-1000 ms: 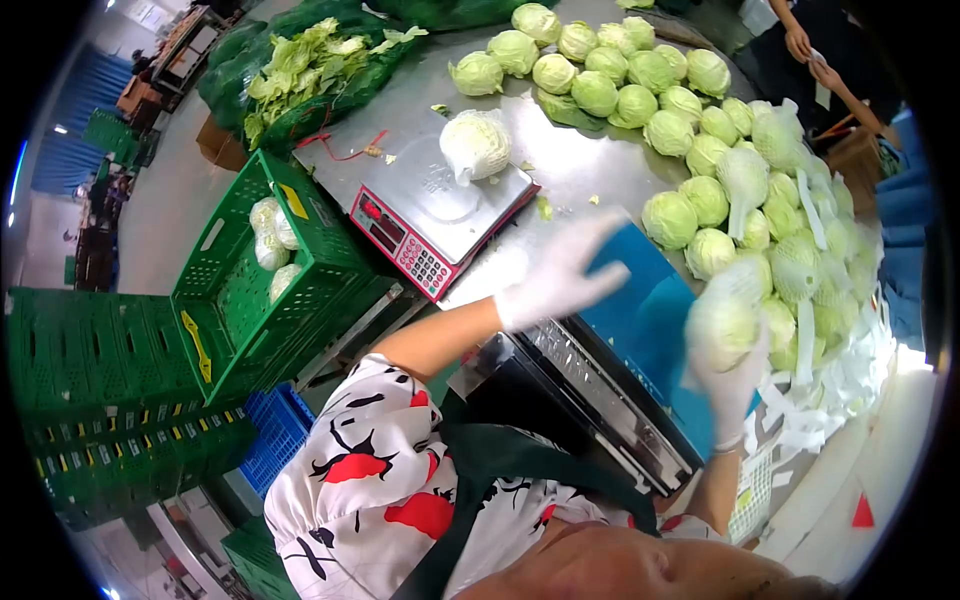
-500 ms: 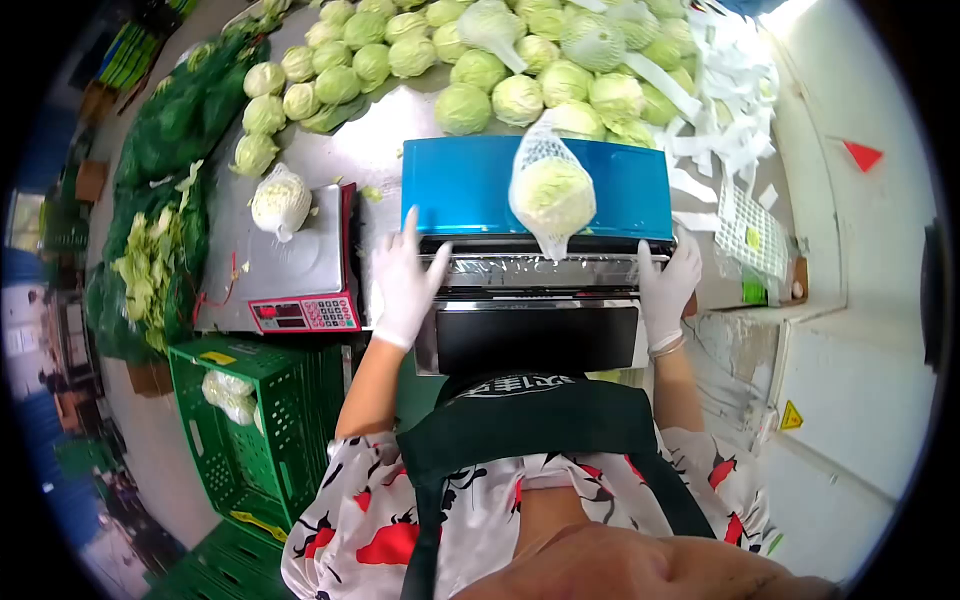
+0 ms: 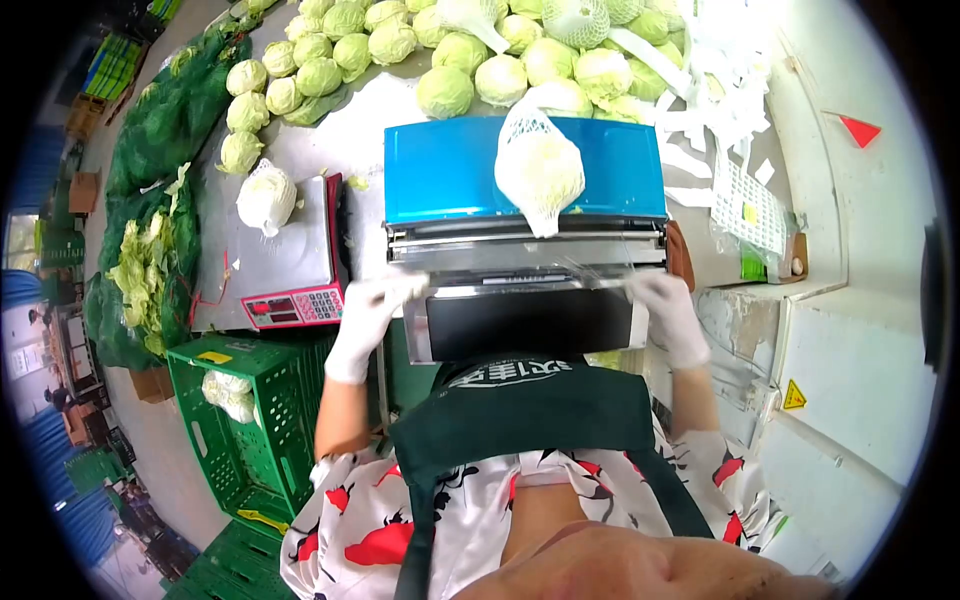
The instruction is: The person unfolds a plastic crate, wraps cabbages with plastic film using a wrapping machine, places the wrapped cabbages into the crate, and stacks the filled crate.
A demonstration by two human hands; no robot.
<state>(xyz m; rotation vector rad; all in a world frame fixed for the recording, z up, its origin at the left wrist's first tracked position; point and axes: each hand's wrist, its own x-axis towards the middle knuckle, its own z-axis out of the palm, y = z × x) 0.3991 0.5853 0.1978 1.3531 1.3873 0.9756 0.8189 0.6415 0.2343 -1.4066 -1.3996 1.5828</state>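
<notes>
Nearer the apron [image 3: 520, 425] than before, left hand [image 3: 366, 322], right hand [image 3: 674, 318], pinching film [image 3: 592, 269]

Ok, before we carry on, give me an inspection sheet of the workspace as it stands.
Surface: steel table, with loose cabbages massed toward the back.
Work items: netted cabbage on the blue-topped film wrapper; digital scale bearing another.
Clutter: white strips heaped at right; stripped leaves with green mesh sack at left.
Hands: left hand and right hand both pinched, seemingly on clear film.
Cables: none made out for certain.
Surroundings: green crate at left, holding pale cabbages; yellow warning sign at right.
</notes>
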